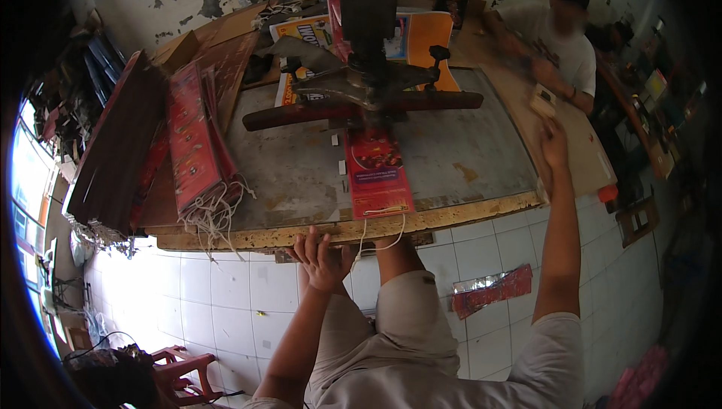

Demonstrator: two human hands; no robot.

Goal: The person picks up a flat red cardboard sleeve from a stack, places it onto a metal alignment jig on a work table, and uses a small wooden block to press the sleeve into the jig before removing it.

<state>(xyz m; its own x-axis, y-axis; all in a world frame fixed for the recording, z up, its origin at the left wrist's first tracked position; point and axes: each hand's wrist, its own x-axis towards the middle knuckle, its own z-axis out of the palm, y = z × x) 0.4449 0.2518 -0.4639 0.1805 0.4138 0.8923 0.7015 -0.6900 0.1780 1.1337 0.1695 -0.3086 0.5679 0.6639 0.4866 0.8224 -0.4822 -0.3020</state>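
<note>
A black metal press [368,71] with a wide crossbar stands over the grey worktable [301,168]. Beneath it lies a red printed paper bag [380,176], flat, its white cord handle [382,232] hanging past the near edge. My left hand [322,259] is at that edge, left of the cord, fingers spread and holding nothing visible. My right arm stretches far right. There my right hand [555,144], fingers partly bent and thumb apart, has its fingertips at the near end of a small tan block-like box [543,101]. Whether they grip it is hard to make out.
Red bags [197,138] with white cords are stacked at left, beside a tall dark-edged stack [116,146]. Printed sheets [429,40] lie behind the press. A co-worker [568,40] sits at the far right, hands near the box. A red strip [492,291] lies on the tiled floor.
</note>
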